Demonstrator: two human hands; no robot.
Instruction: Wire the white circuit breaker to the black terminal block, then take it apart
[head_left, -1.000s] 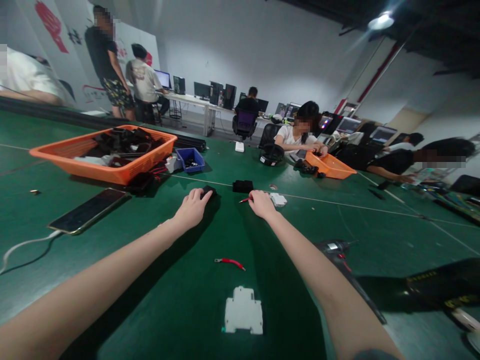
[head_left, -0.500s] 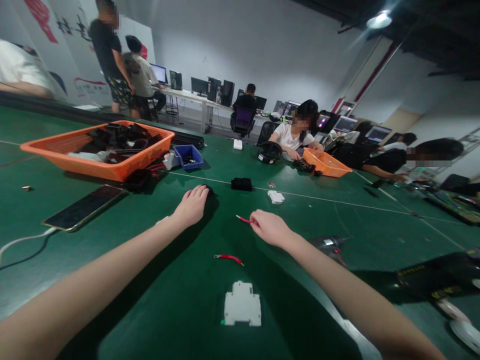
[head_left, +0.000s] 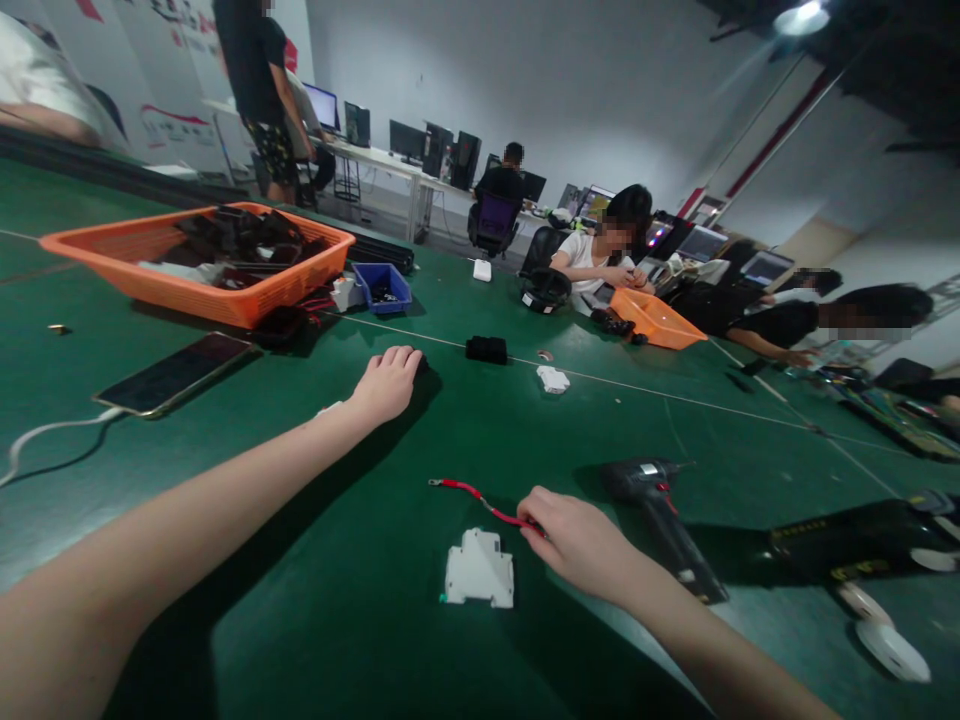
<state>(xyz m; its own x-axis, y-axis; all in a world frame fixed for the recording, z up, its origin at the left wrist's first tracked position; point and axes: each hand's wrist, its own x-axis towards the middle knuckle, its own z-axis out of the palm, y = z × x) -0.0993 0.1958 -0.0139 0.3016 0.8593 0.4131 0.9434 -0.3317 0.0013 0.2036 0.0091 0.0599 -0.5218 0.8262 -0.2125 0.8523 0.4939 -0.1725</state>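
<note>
My left hand (head_left: 386,382) lies far out on the green table (head_left: 525,440), its fingers curled over a small black part (head_left: 422,362) that is mostly hidden beneath them. Nearer to me, my right hand (head_left: 579,540) pinches the end of a red wire (head_left: 504,516) just right of a white breaker-like block (head_left: 478,570). The wire's free end reaches toward another red wire (head_left: 454,486) lying on the table; I cannot tell whether the two touch.
A black electric screwdriver (head_left: 660,512) lies right of my right hand. A phone (head_left: 176,372) on a white cable, an orange basket (head_left: 187,296) of black parts and a blue bin (head_left: 382,290) sit at the left. Farther out are a black block (head_left: 486,349), a small white part (head_left: 553,379) and seated co-workers.
My right hand has pulled back toward me with the red wire, from the middle of the table to beside the white block. The left hand has stayed on the black part.
</note>
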